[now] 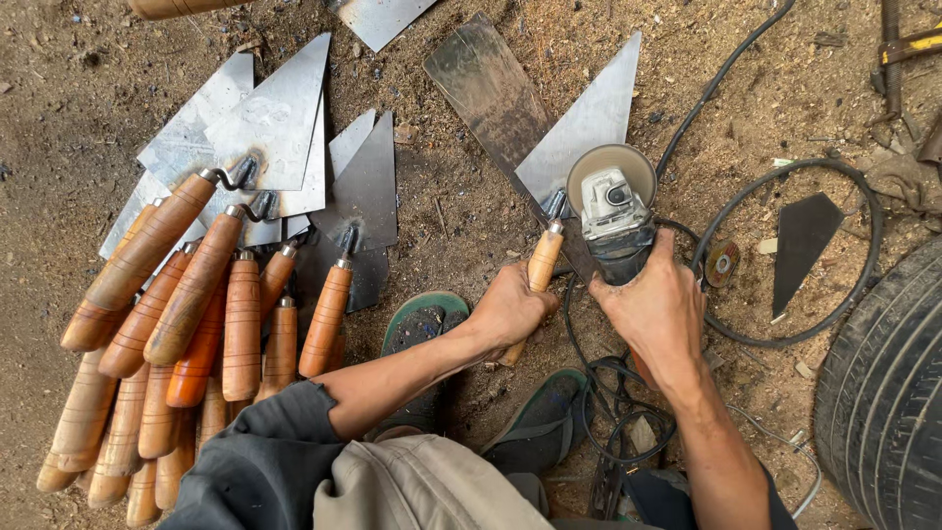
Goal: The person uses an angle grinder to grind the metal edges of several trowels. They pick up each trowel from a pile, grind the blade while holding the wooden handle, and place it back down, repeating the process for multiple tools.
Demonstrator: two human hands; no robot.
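Observation:
My left hand (pixel 508 310) grips the pale wooden handle of a trowel (pixel 586 128), whose triangular steel blade lies flat on the dirt. My right hand (pixel 655 307) is closed around the body of an angle grinder (pixel 613 204). The grinder's round guard and disc sit over the blade's base, next to the handle's metal neck. A long dark steel strip (pixel 489 86) lies under the trowel blade, slanting up to the left. The grinder's black cable (pixel 613 412) coils on the ground below my right wrist.
A pile of finished trowels (pixel 211 285) with brown wooden handles lies at left. Two green sandals (pixel 427 319) rest near my arms. A tyre (pixel 883 393) stands at lower right, beside a wire ring (pixel 785 250) around a dark triangular blade and a small grinding disc (pixel 724 263).

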